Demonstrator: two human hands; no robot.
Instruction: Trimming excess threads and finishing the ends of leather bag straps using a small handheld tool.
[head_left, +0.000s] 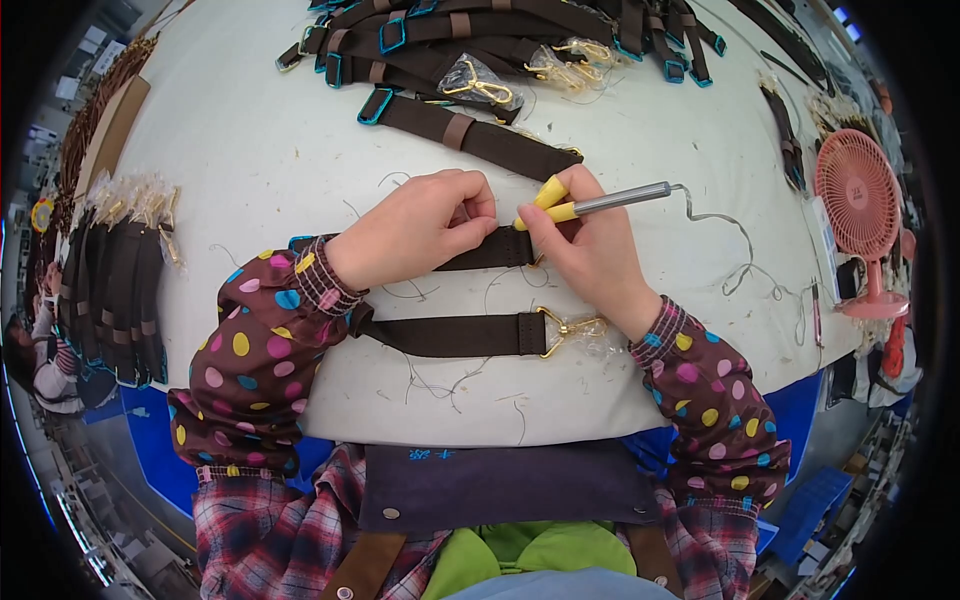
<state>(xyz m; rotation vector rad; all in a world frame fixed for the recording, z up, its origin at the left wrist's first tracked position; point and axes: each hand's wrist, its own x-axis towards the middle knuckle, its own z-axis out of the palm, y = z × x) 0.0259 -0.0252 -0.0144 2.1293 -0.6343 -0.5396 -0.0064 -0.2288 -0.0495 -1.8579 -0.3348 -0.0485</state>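
My right hand grips a pen-shaped corded tool with a grey barrel and a yellow front part. A yellow cover sits at its index fingertip. The tool's tip is at the stitched end of a dark brown strap. My left hand is closed in a pinch just above that strap end; whatever lies between its fingertips is too small to make out. Nearer to me lies a second brown strap with a gold snap hook, partly wrapped in clear plastic.
Beyond my hands lies another strap, with a pile of straps behind it. Bundled straps hang at the left table edge. A pink fan stands at the right, near the tool's cord. Loose threads litter the white tabletop.
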